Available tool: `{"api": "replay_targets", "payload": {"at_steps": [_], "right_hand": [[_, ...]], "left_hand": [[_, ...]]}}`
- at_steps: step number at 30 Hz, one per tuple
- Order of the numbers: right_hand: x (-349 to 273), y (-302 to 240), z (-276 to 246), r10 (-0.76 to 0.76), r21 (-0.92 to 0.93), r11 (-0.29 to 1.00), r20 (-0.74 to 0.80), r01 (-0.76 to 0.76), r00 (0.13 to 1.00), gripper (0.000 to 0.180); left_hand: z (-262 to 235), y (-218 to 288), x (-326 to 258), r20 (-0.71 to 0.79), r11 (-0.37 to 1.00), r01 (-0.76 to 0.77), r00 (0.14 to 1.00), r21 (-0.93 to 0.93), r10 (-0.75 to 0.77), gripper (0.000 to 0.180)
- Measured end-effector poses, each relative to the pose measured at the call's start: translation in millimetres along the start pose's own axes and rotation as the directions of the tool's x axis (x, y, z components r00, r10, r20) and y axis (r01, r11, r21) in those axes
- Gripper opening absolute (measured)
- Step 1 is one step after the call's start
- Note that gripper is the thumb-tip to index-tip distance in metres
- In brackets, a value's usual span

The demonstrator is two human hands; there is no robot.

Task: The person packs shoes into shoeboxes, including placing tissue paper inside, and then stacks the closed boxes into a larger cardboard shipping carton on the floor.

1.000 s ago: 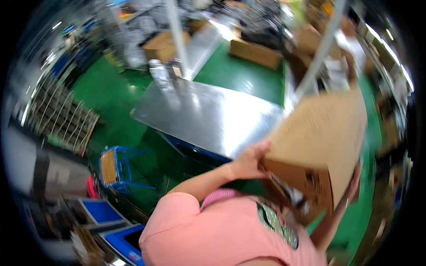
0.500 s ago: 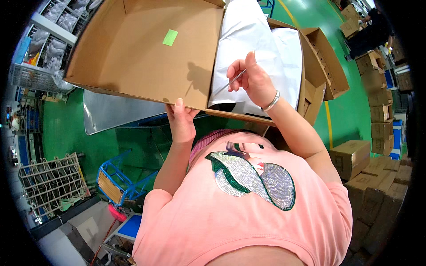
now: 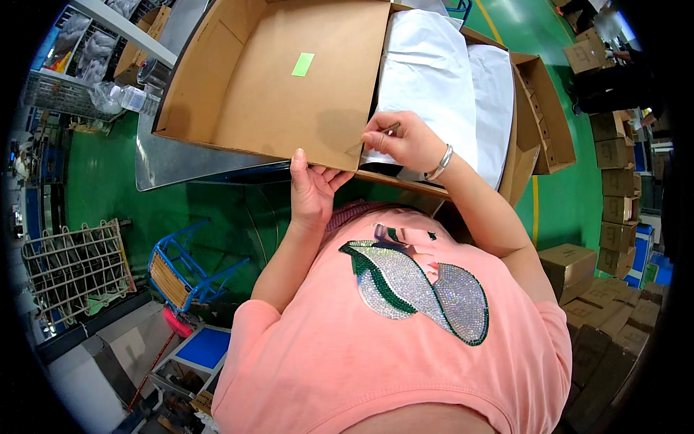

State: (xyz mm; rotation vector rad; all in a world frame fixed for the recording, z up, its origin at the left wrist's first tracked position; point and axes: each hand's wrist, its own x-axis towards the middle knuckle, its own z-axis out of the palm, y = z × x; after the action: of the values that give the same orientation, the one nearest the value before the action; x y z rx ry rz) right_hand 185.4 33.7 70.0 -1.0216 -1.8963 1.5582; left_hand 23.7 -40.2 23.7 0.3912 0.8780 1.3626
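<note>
An open cardboard lid [image 3: 303,101] with a small green label [image 3: 303,64] stuck inside it lies tilted before me. My left hand [image 3: 312,189] grips its near edge, thumb on top and fingers beneath. In my right hand [image 3: 406,141] is a thin metal rod-like tool [image 3: 393,127], pinched between thumb and fingers. Its slim end points at the lid's near right corner; whether it touches the board I cannot tell. Right of the lid, the box bottom [image 3: 406,184] holds white wrapped packages [image 3: 434,72], partly under my right hand.
Below the lid shows a metal tabletop [image 3: 195,163]. A clear bottle [image 3: 134,98] stands at its far left. On the left are a blue-framed chair [image 3: 189,271] and a wire rack [image 3: 79,271]. Stacked cartons [image 3: 614,210] line the right side, where a person in dark clothes [image 3: 614,87] stands.
My right hand has lowered and moved left, bringing the thin tool down to the lid's corner. My left hand stays on the lid's edge. The view has shifted slightly.
</note>
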Motion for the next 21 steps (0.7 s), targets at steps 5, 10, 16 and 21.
{"api": "replay_targets", "payload": {"at_steps": [5, 10, 16, 21], "right_hand": [[2.2, 8.8, -12.9, -0.163, -0.091, 0.986, -0.334, 0.141, 0.928, 0.014], [-38.7, -9.3, -63.5, -0.203, 0.145, 0.893, -0.713, 0.425, 0.671, 0.021], [-86.3, -11.0, -111.6, -0.444, -0.325, 0.873, -0.839, 0.364, 0.315, 0.027], [-106.8, 17.7, -101.4, -0.246, -0.358, 0.921, -0.838, -0.151, 0.487, 0.023]], "left_hand": [[-3.0, -0.3, 0.8, -0.106, 0.999, -0.024, 0.994, -0.027, 0.021, 0.051], [-11.2, 9.2, 0.6, -0.148, 0.588, -0.523, 0.656, 0.617, 0.740, 0.065], [72.0, 15.2, 2.8, 0.730, -0.149, -0.725, 0.617, 0.673, 0.294, 0.059], [104.9, -47.9, 49.4, 0.782, -0.666, -0.616, 0.618, 0.421, -0.077, 0.050]]}}
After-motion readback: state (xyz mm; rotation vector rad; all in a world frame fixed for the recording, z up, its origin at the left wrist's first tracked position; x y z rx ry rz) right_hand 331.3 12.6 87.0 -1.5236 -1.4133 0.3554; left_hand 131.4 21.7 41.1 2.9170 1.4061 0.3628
